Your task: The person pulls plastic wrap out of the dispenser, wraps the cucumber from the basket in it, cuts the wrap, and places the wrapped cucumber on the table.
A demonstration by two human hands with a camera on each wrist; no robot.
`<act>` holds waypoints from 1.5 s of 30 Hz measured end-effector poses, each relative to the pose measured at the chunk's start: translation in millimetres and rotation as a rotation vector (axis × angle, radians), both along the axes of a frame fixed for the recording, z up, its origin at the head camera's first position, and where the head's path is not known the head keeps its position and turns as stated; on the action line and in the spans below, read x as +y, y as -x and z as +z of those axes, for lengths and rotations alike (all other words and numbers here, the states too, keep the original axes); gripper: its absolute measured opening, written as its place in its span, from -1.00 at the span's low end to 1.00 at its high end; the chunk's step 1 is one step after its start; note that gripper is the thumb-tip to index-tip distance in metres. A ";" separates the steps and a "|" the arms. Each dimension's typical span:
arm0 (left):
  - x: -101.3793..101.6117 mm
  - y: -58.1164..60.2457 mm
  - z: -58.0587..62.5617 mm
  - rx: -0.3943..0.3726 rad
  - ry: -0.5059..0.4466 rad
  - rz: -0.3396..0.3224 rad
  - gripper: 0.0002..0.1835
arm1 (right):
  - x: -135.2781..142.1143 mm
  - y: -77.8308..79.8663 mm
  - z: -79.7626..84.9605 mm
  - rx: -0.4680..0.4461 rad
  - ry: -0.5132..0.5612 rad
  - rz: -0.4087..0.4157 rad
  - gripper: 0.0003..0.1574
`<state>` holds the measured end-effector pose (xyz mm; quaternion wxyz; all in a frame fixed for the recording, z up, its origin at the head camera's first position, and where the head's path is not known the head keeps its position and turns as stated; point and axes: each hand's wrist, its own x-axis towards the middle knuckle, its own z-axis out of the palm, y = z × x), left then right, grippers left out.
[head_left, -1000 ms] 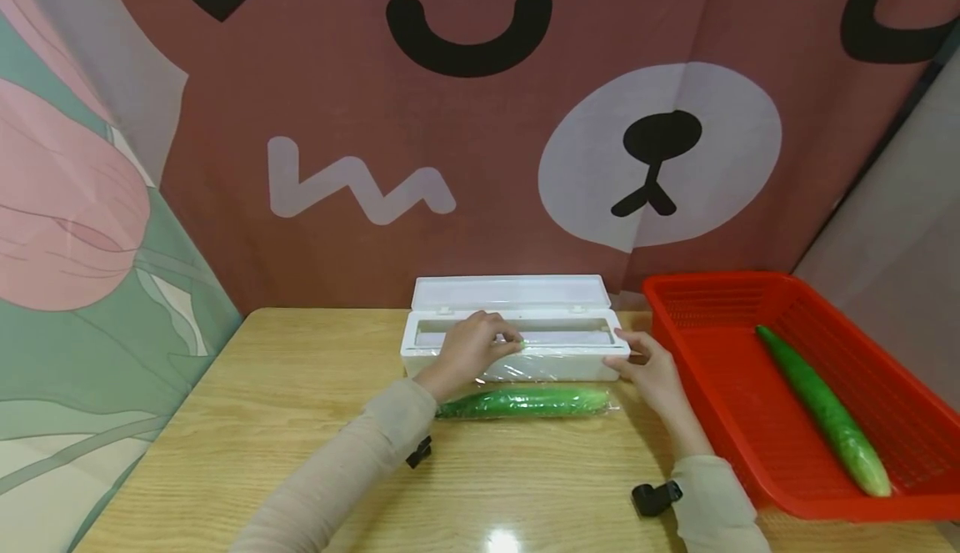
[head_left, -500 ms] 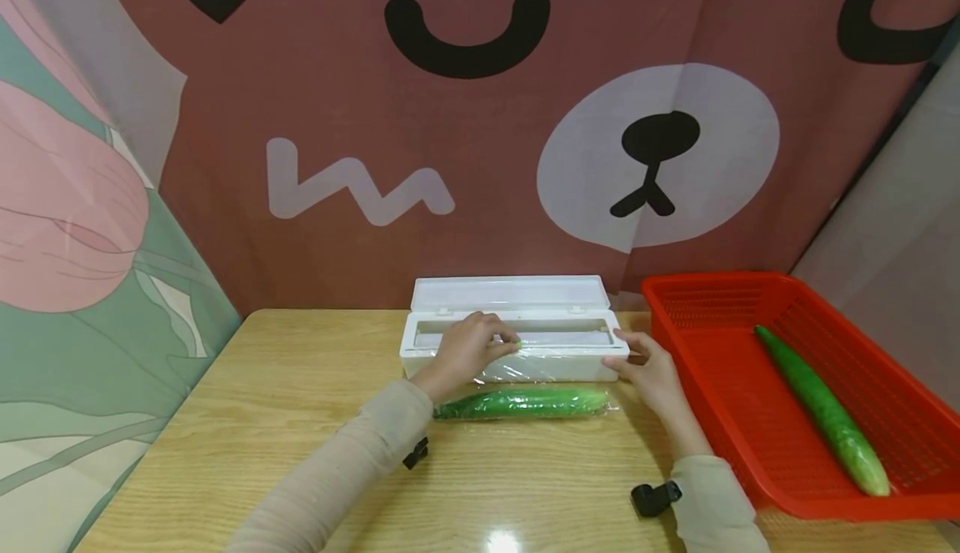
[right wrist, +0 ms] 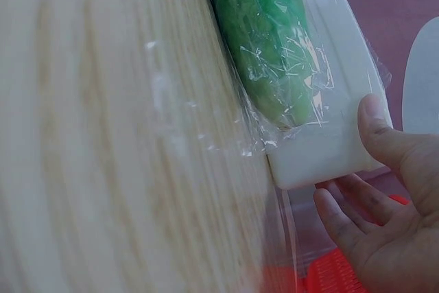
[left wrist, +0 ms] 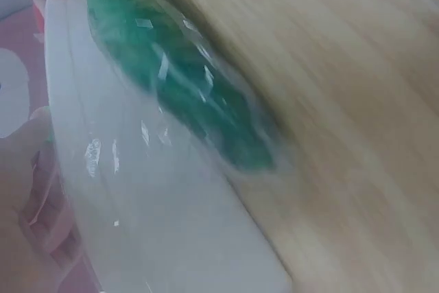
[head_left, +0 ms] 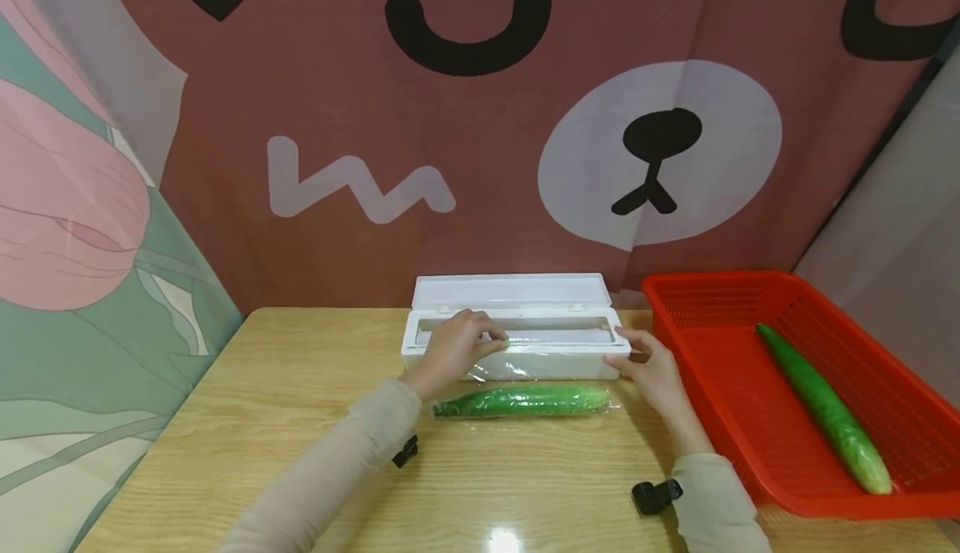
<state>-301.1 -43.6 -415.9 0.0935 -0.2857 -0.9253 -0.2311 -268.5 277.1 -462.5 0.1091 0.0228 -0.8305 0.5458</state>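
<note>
Left hand [head_left: 452,348]: pinches green tab [head_left: 507,342] at white box [head_left: 562,364] rim | Right hand [head_left: 651,368]: grips box's right end | Film-wrapped cucumber [head_left: 525,401]: lies along box front

Hands: two, comprising one left hand [head_left: 453,349] and one right hand [head_left: 651,369]. Sleeves: two, one left sleeve [head_left: 322,470], one right sleeve [head_left: 712,495]. Black wrist devices: two, one left device [head_left: 405,451], one right device [head_left: 652,499]. Cucumbers: two in all, one film-wrapped cucumber [head_left: 525,401] on the table, one basket cucumber [head_left: 825,409]. White box [head_left: 592,366]: one, with one lid [head_left: 513,290] and one roll [head_left: 562,336] inside. Small green piece [head_left: 507,342] at the left fingertips: one. Red basket [head_left: 757,419]: one. Table [head_left: 300,369]: one. Printed on the backdrop [head_left: 487,253]: two eye arcs [head_left: 468,61], one pale muzzle [head_left: 585,161], one black nose [head_left: 660,132], one zigzag mark [head_left: 285,186].
</note>
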 end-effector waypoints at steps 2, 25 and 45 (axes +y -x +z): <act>-10.3 -0.6 -0.2 -0.005 -0.013 0.025 -0.86 | 2.1 0.2 -0.5 0.007 0.002 -0.002 -0.37; -66.7 -8.8 1.7 0.028 -0.008 0.062 -0.90 | 1.4 -0.5 -3.0 -0.005 0.002 -0.002 -0.37; -99.0 -13.1 -0.3 0.039 -0.025 0.097 -0.89 | 1.0 -0.2 -1.0 0.000 0.018 -0.005 -0.35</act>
